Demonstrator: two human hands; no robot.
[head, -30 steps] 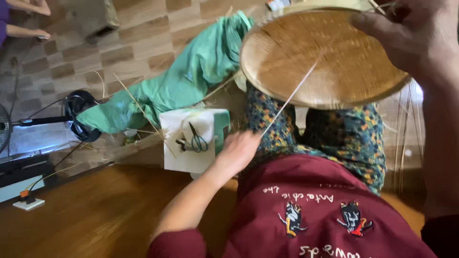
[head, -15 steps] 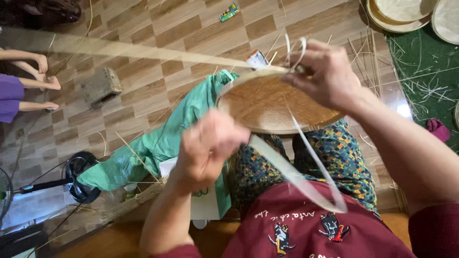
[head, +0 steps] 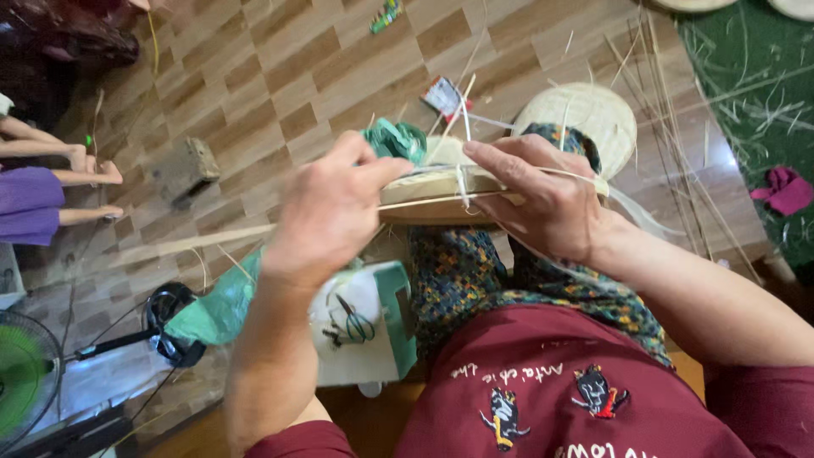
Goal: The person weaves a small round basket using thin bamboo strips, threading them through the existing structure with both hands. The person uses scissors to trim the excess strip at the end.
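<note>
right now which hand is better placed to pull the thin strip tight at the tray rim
Probably the right hand: its fingers lie on the woven tray edge where the pale strip crosses the rim. The left hand grips the rim's other side, seemingly steadying it.

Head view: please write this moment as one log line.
left hand: grips woven tray rim | right hand: pinches bamboo strip | scissors: on box
</note>
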